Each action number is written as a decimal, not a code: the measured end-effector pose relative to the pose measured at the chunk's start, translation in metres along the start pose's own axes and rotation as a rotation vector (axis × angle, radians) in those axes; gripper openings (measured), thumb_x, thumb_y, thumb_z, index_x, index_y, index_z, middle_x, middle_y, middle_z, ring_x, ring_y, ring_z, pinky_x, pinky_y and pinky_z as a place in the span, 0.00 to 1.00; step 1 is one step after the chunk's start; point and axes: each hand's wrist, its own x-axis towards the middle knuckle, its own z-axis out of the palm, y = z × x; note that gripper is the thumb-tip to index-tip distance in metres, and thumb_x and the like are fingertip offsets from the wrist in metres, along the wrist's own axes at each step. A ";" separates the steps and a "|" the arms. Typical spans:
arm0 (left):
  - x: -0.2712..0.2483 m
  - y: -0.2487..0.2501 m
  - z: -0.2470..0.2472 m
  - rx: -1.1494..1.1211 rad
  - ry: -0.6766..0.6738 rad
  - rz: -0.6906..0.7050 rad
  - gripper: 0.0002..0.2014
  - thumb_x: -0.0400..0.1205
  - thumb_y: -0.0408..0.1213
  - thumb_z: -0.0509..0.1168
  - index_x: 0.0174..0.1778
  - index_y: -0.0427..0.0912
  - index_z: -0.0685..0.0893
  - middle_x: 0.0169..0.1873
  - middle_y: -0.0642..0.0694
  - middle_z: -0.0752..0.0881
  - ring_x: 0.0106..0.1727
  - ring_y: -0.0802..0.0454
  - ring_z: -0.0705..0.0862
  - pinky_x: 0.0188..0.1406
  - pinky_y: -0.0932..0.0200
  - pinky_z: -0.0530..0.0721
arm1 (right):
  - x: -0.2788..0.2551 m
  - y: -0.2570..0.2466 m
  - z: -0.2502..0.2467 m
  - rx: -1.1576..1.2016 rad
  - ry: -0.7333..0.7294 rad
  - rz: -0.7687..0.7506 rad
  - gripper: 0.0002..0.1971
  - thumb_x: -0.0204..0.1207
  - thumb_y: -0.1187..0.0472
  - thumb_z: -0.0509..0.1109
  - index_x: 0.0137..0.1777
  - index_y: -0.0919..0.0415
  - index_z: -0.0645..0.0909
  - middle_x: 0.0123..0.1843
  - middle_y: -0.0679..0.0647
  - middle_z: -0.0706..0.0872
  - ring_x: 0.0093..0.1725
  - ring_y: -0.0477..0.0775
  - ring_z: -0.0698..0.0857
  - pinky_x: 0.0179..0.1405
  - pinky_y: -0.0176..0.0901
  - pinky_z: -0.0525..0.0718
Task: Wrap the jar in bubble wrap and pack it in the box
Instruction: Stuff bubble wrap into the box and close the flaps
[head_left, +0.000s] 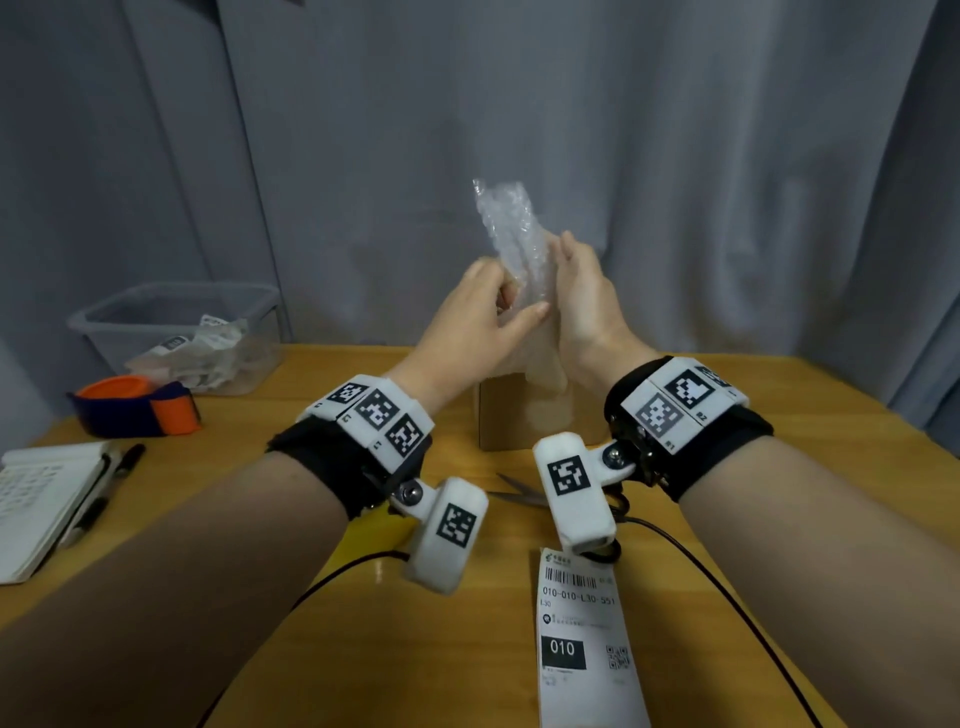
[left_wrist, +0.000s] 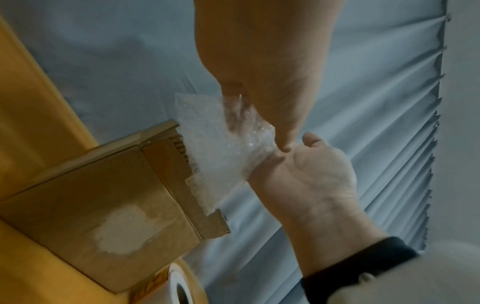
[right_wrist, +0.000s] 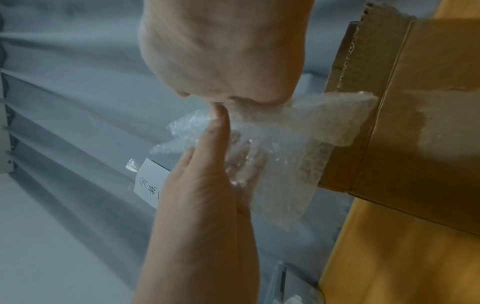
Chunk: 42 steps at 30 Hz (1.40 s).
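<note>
Above the brown cardboard box (head_left: 506, 423), both hands hold a sheet of clear bubble wrap (head_left: 508, 223) upright. My left hand (head_left: 519, 306) pinches it, thumb across the front and fingers (right_wrist: 244, 154) showing through from behind. My right hand (head_left: 563, 254) grips the wrap's right side, palm against it. The wrap's lower end (left_wrist: 207, 185) hangs by the box's raised flap (left_wrist: 182, 185). In the right wrist view the wrap (right_wrist: 298, 133) lies across the box (right_wrist: 420, 133) edge. No jar shows; I cannot tell whether it is inside the wrap.
On the wooden table: a clear bin of packets (head_left: 176, 332) back left, an orange and blue roll (head_left: 135, 408), a notebook with pens (head_left: 47, 499), scissors (head_left: 519, 493), a shipping label (head_left: 587, 634) and cables. A tape roll (left_wrist: 176, 288) stands beside the box. Grey curtain behind.
</note>
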 end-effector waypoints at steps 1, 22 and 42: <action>0.001 0.000 0.001 -0.051 0.009 -0.050 0.18 0.77 0.49 0.69 0.50 0.38 0.76 0.48 0.47 0.80 0.46 0.52 0.79 0.48 0.60 0.80 | 0.000 -0.001 0.000 0.022 -0.014 0.003 0.23 0.86 0.50 0.47 0.59 0.59 0.81 0.49 0.56 0.89 0.45 0.49 0.89 0.40 0.37 0.87; 0.002 -0.014 -0.005 -0.950 0.083 -0.465 0.19 0.85 0.29 0.59 0.71 0.36 0.64 0.61 0.38 0.83 0.58 0.45 0.86 0.58 0.50 0.85 | 0.003 0.008 -0.045 -0.541 -0.238 0.042 0.17 0.74 0.66 0.74 0.62 0.61 0.80 0.50 0.59 0.90 0.43 0.55 0.89 0.43 0.49 0.89; 0.057 -0.027 0.011 -0.349 -0.088 -0.293 0.12 0.77 0.23 0.65 0.45 0.47 0.81 0.56 0.39 0.75 0.38 0.47 0.81 0.34 0.62 0.87 | 0.067 0.003 -0.087 -1.211 0.033 -0.337 0.20 0.77 0.67 0.63 0.68 0.52 0.76 0.55 0.49 0.78 0.62 0.53 0.73 0.67 0.45 0.72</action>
